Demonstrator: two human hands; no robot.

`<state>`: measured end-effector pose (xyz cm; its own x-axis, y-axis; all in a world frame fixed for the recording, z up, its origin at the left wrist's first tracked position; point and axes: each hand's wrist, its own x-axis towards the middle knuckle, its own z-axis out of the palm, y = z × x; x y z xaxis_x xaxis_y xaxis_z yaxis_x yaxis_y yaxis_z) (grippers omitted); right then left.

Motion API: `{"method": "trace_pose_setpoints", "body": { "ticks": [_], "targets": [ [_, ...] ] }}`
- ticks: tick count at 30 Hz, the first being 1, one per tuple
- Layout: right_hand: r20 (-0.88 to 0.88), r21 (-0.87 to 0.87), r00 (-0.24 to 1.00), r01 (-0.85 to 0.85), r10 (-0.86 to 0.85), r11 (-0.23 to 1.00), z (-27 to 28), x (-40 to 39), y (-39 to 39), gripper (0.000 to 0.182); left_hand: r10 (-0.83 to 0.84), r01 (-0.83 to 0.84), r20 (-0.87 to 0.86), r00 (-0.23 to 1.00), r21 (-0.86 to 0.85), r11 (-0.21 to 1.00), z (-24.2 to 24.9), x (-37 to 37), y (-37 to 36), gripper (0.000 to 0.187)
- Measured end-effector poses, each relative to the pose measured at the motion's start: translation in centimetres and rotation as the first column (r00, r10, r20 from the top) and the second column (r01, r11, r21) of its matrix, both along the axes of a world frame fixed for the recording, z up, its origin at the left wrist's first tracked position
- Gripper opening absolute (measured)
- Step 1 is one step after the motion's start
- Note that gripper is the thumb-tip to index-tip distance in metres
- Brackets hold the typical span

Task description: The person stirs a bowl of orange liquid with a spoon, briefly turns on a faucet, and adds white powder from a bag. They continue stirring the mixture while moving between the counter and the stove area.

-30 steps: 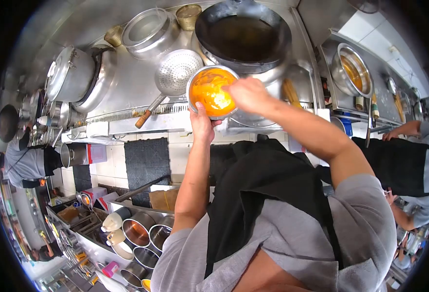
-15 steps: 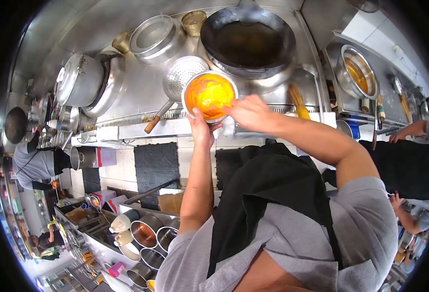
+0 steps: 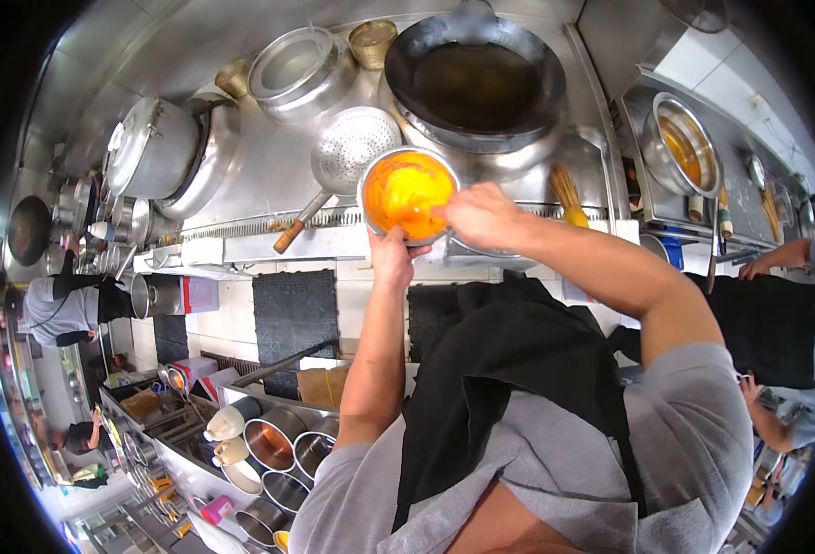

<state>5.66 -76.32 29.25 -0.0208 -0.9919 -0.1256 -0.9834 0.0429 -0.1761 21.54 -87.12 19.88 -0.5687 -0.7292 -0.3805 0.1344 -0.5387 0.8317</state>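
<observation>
A round metal bowl point(image 3: 372, 181) with a bright yellow-orange mixture point(image 3: 413, 189) is in the head view, above the stove's front edge. My left hand point(image 3: 392, 258) grips the bowl from below at its lower left side. At the right rim, my right hand point(image 3: 485, 218) is closed, its fingers over the mixture; whatever it holds is hidden by the hand. Just left of the bowl, a perforated skimmer point(image 3: 356, 148) lies on the steel stove, its wooden-tipped handle toward me.
Beyond the bowl sits a large dark wok point(image 3: 405, 94) with liquid in it. A bamboo brush point(image 3: 566, 196) lies to the right. A lidded pot point(image 3: 151, 152) stands at left. Co-workers point(image 3: 766, 319) are at right and far left; several metal containers point(image 3: 273, 434) are at lower left.
The bowl and both my hands have shifted slightly right and down. The mixture's surface has changed shape, with a swirl near my right fingers.
</observation>
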Motion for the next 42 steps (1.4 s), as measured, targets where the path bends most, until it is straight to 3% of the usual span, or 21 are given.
{"method": "trace_pose_setpoints", "body": {
  "ticks": [3,5,9,12,15,16,20,21,23,24,27,28,32,35,37,39,40,42],
  "targets": [
    [-0.017,0.043,1.000,-0.003,0.003,0.999,0.1,-2.8,0.3,0.018,0.045,-0.045,0.014,0.999,-0.014,0.999,-0.6,0.9,0.3,0.067],
    [-0.052,0.052,0.992,0.117,-0.114,0.992,1.5,-3.6,-1.5,0.021,0.032,-0.031,0.034,0.999,-0.045,0.998,-0.2,0.6,1.1,0.067],
    [0.025,0.104,0.997,0.074,-0.076,0.992,1.3,-0.9,-0.4,0.025,0.059,-0.059,0.057,0.997,-0.008,0.998,0.6,0.3,0.5,0.068],
    [0.023,0.092,0.993,0.113,-0.116,0.989,1.7,-4.7,-1.6,0.040,0.047,-0.046,0.024,0.999,-0.032,0.998,-0.1,0.8,0.2,0.069],
    [-0.049,-0.009,0.995,0.083,-0.083,0.997,1.3,-2.2,-2.0,0.040,0.063,-0.062,0.031,0.998,-0.024,0.998,0.2,0.0,0.4,0.069],
    [-0.020,0.108,0.996,0.092,-0.090,0.990,1.6,-1.1,-1.7,0.040,0.057,-0.056,0.031,0.998,-0.025,0.998,0.2,0.1,0.2,0.069],
    [0.063,0.096,0.992,0.102,-0.108,0.990,2.4,-5.1,-2.5,0.027,0.061,-0.060,0.035,0.998,-0.018,0.998,0.3,0.0,0.4,0.070],
    [-0.012,0.079,0.992,0.128,-0.128,0.989,2.8,-4.6,-3.1,0.028,0.074,-0.072,0.060,0.995,-0.025,0.997,0.4,-0.1,0.6,0.071],
    [0.041,-0.070,0.996,0.084,-0.081,0.994,1.3,-2.1,-1.9,0.028,0.055,-0.054,0.032,0.998,-0.018,0.998,0.7,-0.3,0.3,0.071],
    [0.061,0.055,0.996,0.060,-0.063,0.997,1.8,-1.0,-1.6,0.028,0.038,-0.038,0.010,0.999,-0.007,0.999,0.8,-0.3,0.2,0.071],
    [0.074,0.101,0.995,0.060,-0.068,0.993,2.6,-4.7,-2.0,0.026,0.036,-0.037,-0.014,0.999,-0.031,0.999,0.5,0.5,0.0,0.071],
    [0.041,0.151,0.985,0.160,-0.168,0.975,3.1,-5.2,-2.8,0.030,0.034,-0.034,-0.011,0.999,-0.026,0.999,0.4,0.3,0.4,0.071],
    [0.030,0.080,0.998,0.045,-0.048,0.996,1.1,-1.5,-2.2,0.032,0.047,-0.047,-0.027,0.999,0.012,0.999,0.6,0.1,-0.1,0.070],
    [0.035,0.181,0.997,0.067,-0.075,0.981,2.7,-5.4,-3.0,0.026,0.049,-0.049,-0.017,0.999,-0.014,0.999,0.4,0.2,0.1,0.067],
    [0.034,0.138,0.991,0.124,-0.130,0.983,3.2,-4.3,-3.6,0.027,0.064,-0.063,0.014,0.998,-0.036,0.997,0.6,0.0,0.5,0.065],
    [-0.041,0.114,0.996,0.084,-0.080,0.990,2.3,-1.3,-3.0,0.040,0.073,-0.073,0.001,0.997,-0.005,0.997,1.0,-0.3,0.3,0.066],
    [0.045,0.080,0.999,-0.010,0.006,0.997,2.1,-1.1,-2.2,0.039,0.073,-0.073,0.001,0.997,-0.005,0.997,1.0,-0.1,0.1,0.066],
    [0.026,0.146,0.999,0.022,-0.026,0.989,3.2,-3.7,-2.7,0.039,0.076,-0.076,-0.005,0.997,-0.022,0.997,1.0,1.0,-0.2,0.065]
  ]
}}
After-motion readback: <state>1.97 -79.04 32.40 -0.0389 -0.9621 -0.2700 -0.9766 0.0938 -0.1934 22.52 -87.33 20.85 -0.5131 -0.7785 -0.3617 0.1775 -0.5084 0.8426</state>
